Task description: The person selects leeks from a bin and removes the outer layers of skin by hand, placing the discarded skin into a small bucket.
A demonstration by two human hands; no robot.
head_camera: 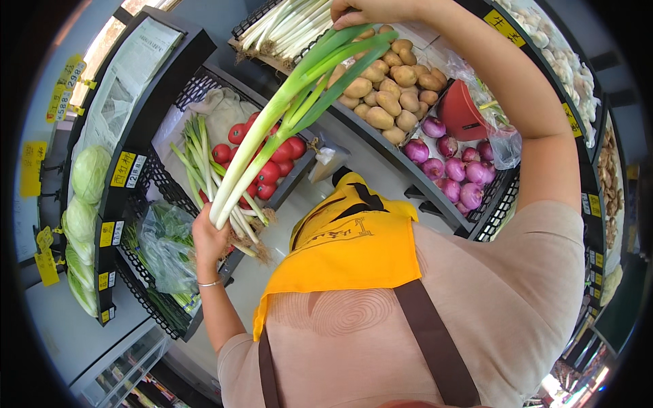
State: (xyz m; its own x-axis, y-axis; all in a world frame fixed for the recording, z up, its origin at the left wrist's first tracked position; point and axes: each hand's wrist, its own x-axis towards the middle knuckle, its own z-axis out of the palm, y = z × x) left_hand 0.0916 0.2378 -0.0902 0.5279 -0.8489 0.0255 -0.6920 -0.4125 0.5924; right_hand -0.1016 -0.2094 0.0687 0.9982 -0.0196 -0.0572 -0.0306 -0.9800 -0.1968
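Observation:
My left hand (210, 235) is closed around the white lower ends of long green onions (260, 122), which slant up and right across the view. At their green tops is my right hand (352, 13), its fingers curled at the leaves; the frame's top edge cuts it off, and whether it grips them is unclear. Smaller scallions (201, 148) with roots lie behind my left hand, beside red tomatoes (270, 173) in a display crate. A pile of leeks or green onions (288, 25) lies at the top, next to potatoes (390, 92).
Red onions (454, 171) and a red container (461, 112) share the right crate. Bagged greens (168, 245) lie at the lower left, near cabbages (91, 175) on a raised shelf. Garlic (566, 61) fills the upper right shelf. A yellow apron (347, 255) hangs between the crates.

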